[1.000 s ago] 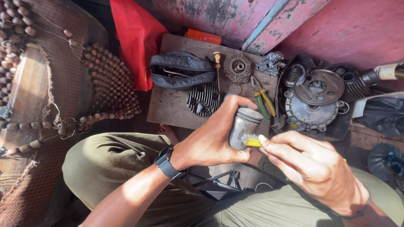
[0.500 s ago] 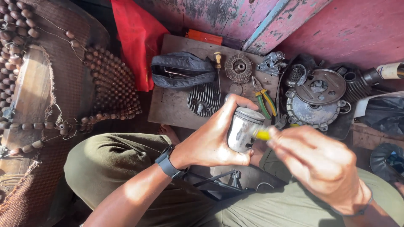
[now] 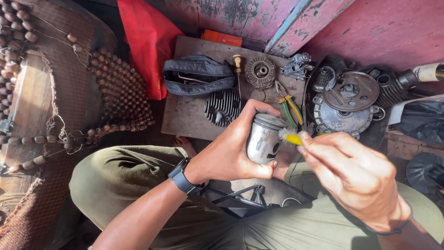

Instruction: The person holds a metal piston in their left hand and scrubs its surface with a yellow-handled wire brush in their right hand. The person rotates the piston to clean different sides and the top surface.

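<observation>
Left hand (image 3: pixel 231 155) is wrapped around a metal piston (image 3: pixel 262 138) at frame centre, crown tilted up and to the right, long axis running lower left to upper right. Right hand (image 3: pixel 354 178) comes in from lower right, pinching a yellow-handled brush (image 3: pixel 290 136) whose bristles touch the piston's upper right edge just under the crown; brush lies directly right of the piston, handle pointing back toward the right hand. Behind them on the wooden board (image 3: pixel 185 115): finned cylinder head (image 3: pixel 223 108), green-handled pliers (image 3: pixel 289 107), round engine cover (image 3: pixel 344 111) at right.
</observation>
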